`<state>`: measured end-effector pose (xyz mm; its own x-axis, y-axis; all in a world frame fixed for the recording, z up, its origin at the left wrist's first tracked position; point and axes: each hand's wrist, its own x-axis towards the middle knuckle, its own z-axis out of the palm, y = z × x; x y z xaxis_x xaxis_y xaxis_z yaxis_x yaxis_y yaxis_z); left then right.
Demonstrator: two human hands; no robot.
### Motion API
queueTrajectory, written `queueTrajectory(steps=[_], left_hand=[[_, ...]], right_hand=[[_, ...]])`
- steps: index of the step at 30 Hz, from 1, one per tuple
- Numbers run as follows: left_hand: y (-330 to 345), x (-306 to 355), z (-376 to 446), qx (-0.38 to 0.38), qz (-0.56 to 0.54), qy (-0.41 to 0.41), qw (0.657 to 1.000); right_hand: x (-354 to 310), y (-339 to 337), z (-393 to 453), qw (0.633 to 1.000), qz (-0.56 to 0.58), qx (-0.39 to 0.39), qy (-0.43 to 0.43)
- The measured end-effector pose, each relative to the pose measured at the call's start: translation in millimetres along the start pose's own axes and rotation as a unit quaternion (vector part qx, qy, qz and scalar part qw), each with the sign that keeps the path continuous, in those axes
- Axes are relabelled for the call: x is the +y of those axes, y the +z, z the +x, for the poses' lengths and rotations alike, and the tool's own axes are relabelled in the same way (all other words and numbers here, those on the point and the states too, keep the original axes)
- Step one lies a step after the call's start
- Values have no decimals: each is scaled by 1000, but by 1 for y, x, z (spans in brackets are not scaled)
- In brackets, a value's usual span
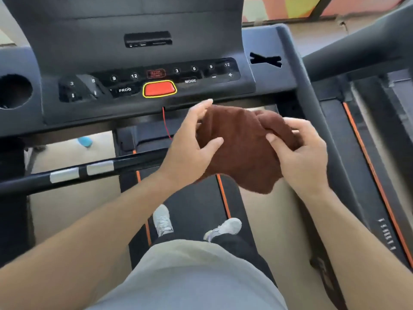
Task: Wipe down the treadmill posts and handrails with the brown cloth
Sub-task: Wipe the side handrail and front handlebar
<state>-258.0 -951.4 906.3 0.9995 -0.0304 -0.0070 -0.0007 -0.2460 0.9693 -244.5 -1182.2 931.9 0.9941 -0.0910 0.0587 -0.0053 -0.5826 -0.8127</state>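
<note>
Brown terry cloth [241,151], soft and bunched, sits between my two hands just below the console [143,81]. My left hand [192,144] has its fingers nearly straight, spread against the cloth's left side, thumb pressing into the nap; I read it as open and supporting, not gripping. My right hand [299,155] pinches a fold of the cloth's upper right edge between curled fingers and thumb. The cloth touches no part of the treadmill; it hangs in the air over the belt [192,198]. Judgement: wiping is not under way at this moment, and this looks like folding or regripping the cloth before a pass. Whether any rail is already wiped I cannot tell; no streaks or damp marks show. Left handrail [85,171]: thin black glossy tube with two silver sensor bands, well apart from the cloth. Right handrail [312,104]: thick, matte dark grey, rounded moulding running down past my right hand, nearer to it. Console plastic is matte grey, with a red stop button [159,89] ringed yellow. Posts mostly out of view. I am standing on the belt, orange-edged.
</note>
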Motion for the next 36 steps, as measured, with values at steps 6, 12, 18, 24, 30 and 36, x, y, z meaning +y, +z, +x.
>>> queueTrajectory(steps=[6,12,18,24,30,36], left_hand=[[-9,-67,17,-27,410,-19,912],[-18,-90,-2,10,492,-26,870],[-15,-93,3,33,467,-17,883],[-16,-94,0,40,493,-11,869],[-16,-97,-1,50,489,0,871],[-14,-101,-1,66,465,-2,883]], right_hand=[[63,3,40,913,-306,-215,-160],[79,51,56,817,-404,-301,-280],[54,93,72,791,-409,-340,-302],[20,145,58,800,-363,-363,-312],[28,120,75,791,-379,-381,-293],[56,36,120,765,-474,-398,-176]])
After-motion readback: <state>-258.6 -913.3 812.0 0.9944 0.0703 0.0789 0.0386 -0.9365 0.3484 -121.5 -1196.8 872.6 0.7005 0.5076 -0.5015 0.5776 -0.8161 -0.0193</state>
